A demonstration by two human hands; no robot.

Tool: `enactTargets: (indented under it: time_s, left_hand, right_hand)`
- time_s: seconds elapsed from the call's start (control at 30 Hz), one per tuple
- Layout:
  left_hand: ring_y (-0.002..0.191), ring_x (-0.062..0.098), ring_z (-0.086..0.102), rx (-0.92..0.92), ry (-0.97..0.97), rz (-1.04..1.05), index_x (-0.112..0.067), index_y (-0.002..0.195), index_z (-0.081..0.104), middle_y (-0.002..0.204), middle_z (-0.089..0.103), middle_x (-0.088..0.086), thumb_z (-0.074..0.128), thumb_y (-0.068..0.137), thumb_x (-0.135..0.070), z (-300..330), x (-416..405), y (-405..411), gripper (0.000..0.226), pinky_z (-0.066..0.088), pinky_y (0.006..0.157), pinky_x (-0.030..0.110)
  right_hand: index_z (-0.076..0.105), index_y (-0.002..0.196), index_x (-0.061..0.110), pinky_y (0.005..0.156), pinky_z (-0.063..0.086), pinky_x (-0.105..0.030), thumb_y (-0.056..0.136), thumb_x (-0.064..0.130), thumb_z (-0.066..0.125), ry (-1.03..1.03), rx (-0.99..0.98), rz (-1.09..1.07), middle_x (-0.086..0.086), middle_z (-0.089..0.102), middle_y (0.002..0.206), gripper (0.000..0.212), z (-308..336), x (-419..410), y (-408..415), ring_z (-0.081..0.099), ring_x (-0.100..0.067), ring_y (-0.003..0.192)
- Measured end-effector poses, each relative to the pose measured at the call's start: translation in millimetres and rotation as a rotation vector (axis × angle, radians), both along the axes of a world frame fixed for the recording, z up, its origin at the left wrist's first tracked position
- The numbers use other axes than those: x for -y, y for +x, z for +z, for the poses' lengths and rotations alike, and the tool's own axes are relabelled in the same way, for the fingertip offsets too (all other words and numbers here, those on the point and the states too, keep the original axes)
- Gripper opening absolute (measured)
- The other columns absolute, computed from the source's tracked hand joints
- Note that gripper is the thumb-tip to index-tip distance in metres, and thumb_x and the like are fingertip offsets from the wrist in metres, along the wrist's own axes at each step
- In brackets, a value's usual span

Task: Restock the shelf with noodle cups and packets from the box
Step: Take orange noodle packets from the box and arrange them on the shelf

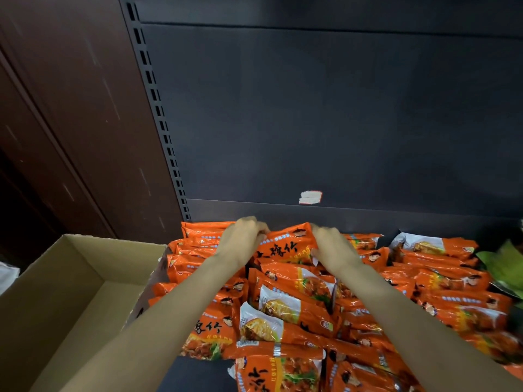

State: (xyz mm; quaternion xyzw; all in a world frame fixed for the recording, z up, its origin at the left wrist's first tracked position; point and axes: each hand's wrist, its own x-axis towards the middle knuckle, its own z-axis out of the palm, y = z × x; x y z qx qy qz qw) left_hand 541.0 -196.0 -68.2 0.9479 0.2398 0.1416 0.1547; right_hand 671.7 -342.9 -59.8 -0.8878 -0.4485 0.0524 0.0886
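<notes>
Hands, left (244,239) and right (331,246), grip one packet (285,244) by its ends, long axis crosswise, equally near.

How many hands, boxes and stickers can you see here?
Hands: 2, the left hand and the right hand, both holding one orange packet
Cardboard box: 1
Sticker: 1
Total: 4
</notes>
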Motion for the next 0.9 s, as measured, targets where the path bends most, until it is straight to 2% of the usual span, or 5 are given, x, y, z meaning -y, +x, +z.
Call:
enactTargets:
  time_s: [0.17,0.33,0.5,0.7,0.9]
  left_hand:
    - [0.101,0.021,0.058,0.057,0.048,0.039,-0.022,0.11,0.067,0.106,0.062,0.004,0.052,0.095,-0.02,1,0,0,0.022,0.048,0.086,0.034]
    - [0.1,0.021,0.061,-0.058,0.034,-0.057,-0.021,0.115,0.065,0.112,0.06,0.003,0.052,0.095,-0.02,-6,5,5,0.024,0.048,0.087,0.032]
    - [0.108,0.017,0.059,-0.049,-0.15,-0.132,-0.017,0.115,0.064,0.116,0.064,0.002,0.063,0.088,-0.015,-12,5,4,0.027,0.047,0.095,0.032]
    - [0.103,0.015,0.055,-0.091,-0.158,-0.172,-0.018,0.105,0.067,0.108,0.058,0.0,0.062,0.089,-0.023,-14,-6,-18,0.018,0.045,0.091,0.028]
    - [0.12,0.013,0.046,-0.218,-0.127,-0.309,-0.031,0.116,0.064,0.124,0.058,-0.009,0.05,0.095,-0.035,-25,1,-29,0.026,0.032,0.106,0.042]
  right_hand:
    - [0.055,0.117,0.01,0.084,0.051,-0.032,0.087,0.012,0.064,-0.106,-0.083,0.001,-0.012,0.063,0.113,0.032,-7,0,3,0.062,-0.027,0.102]
    - [0.039,0.137,0.026,0.082,0.054,-0.031,0.083,0.022,0.069,0.115,-0.065,0.059,-0.001,0.053,0.123,0.061,-1,4,2,0.059,-0.019,0.107]
    - [0.064,0.115,0.024,0.088,0.05,-0.033,0.09,0.02,0.06,-0.062,0.103,0.158,-0.001,0.059,0.116,0.026,-5,0,9,0.055,-0.02,0.111]
    - [0.065,0.115,0.024,0.09,0.048,-0.035,0.092,0.017,0.052,-0.12,0.127,0.146,-0.006,0.06,0.116,0.027,-16,-1,7,0.057,-0.024,0.107]
    - [0.061,0.12,0.025,0.092,0.049,-0.034,0.092,0.024,0.056,0.042,-0.107,0.195,0.003,0.062,0.122,0.028,-14,18,1,0.057,-0.014,0.112]
